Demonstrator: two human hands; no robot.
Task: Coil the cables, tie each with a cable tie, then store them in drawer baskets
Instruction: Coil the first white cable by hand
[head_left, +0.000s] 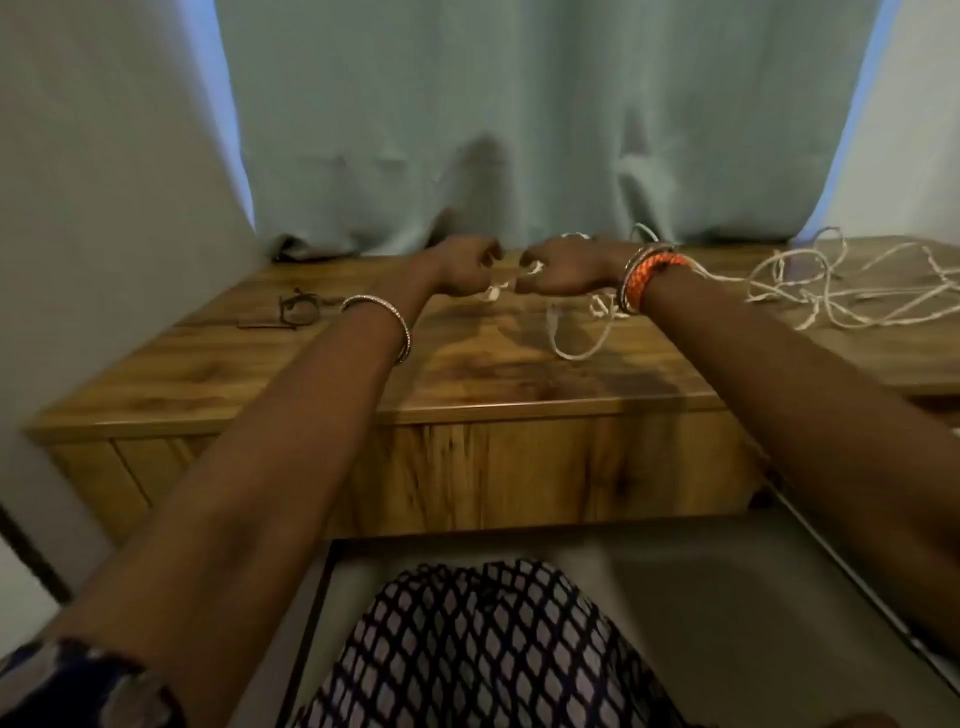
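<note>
Reaching from the lower frame over the desk (322, 384), centre: left hand (460, 270) and right hand (563, 270) close together, fingers curled, pinching a white cable (496, 292) between them. Hanging below the right hand, one loop (576, 343). Lying loose at right, more tangled cable (810, 291). Far left, glasses (298, 310).

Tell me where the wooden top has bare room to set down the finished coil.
Bare wood lies along the front edge of the wooden top, between the two forearms, and at the front left below the dark coiled cable. The right end is crowded with the loose white cable; its loops trail under the right hand. The left hand pinches a strand mid-table.
</note>
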